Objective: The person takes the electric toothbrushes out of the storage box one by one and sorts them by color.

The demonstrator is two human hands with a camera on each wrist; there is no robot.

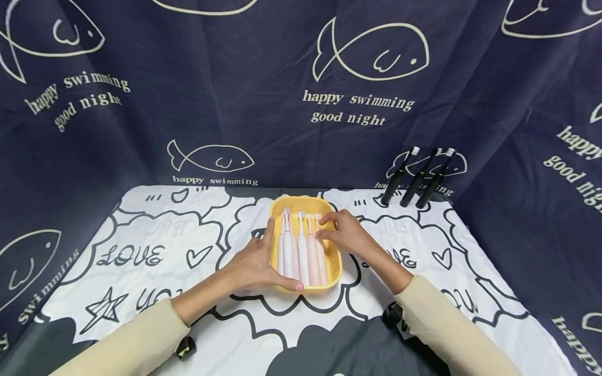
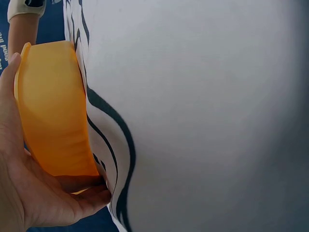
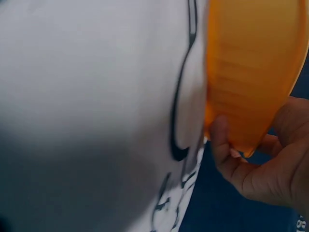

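Observation:
A yellow basket (image 1: 335, 261) sits mid-table with white electric toothbrushes (image 1: 302, 256) and pink electric toothbrushes (image 1: 312, 261) lying side by side in it, heads toward the back. My left hand (image 1: 254, 263) grips the basket's left side, thumb on the near rim and fingers along the outer wall, as the left wrist view also shows. From the right, my right hand (image 1: 348, 232) reaches over the rim; its thumb and forefinger pinch the rightmost pink electric toothbrush (image 1: 322, 258) near its neck. Its other fingers (image 3: 220, 133) lie outside the basket wall in the right wrist view.
Three black electric toothbrushes (image 1: 415, 183) stand upright at the table's back right, by the dark blue fish-print curtain (image 1: 282, 104). A white cloth with black drawings (image 1: 160, 250) covers the table. Dark wrist devices (image 1: 186, 347) show beneath the sleeves.

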